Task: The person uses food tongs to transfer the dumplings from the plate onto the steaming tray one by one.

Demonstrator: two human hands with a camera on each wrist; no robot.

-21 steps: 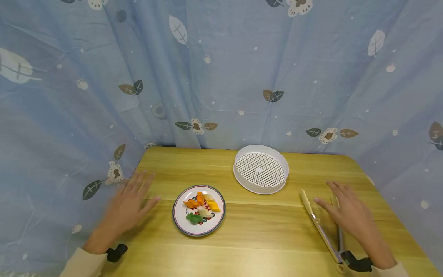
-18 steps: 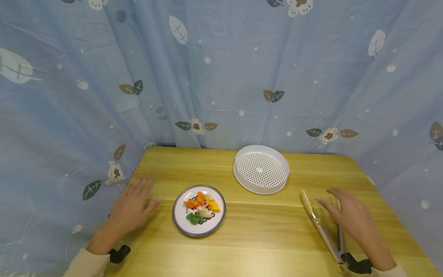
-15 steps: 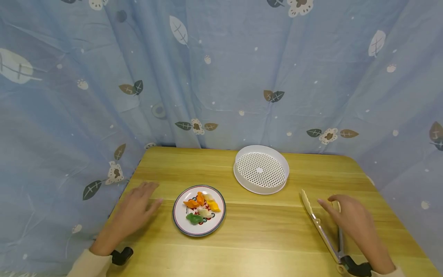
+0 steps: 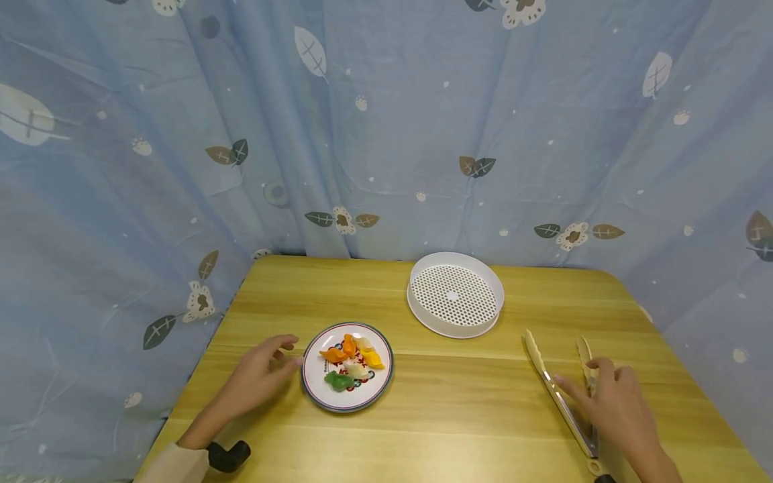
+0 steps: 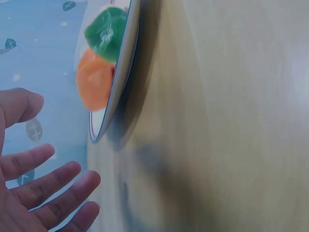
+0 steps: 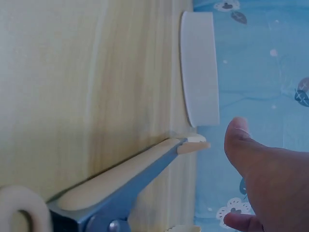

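Note:
In the head view my left hand [image 4: 260,377] is beside a round white plate [image 4: 376,389] with a dark rim, its fingers loosely bent and the thumb tip right at the plate's left edge. Several small dumpling-shaped pieces lie on the plate: orange, white, yellow and a green one [image 4: 339,382]. The left wrist view has the hand's fingers apart, holding nothing, close to the plate's side [image 5: 126,67]. My right hand [image 4: 619,409] is over the spread tongs [image 4: 564,409], thumb and fingers between and above the two arms. The right wrist view shows the thumb clear of the tongs [image 6: 149,169].
A white round perforated tray [image 4: 461,329] with a raised wall stands at the back middle of the wooden table [image 4: 447,422]. A blue patterned curtain [image 4: 386,134] hangs along the table's back and sides.
My left hand has moved right and toward me, up to the plate's edge. My right hand has come down and nearer over the tongs. Plate, tray and tongs stay nearly where they were.

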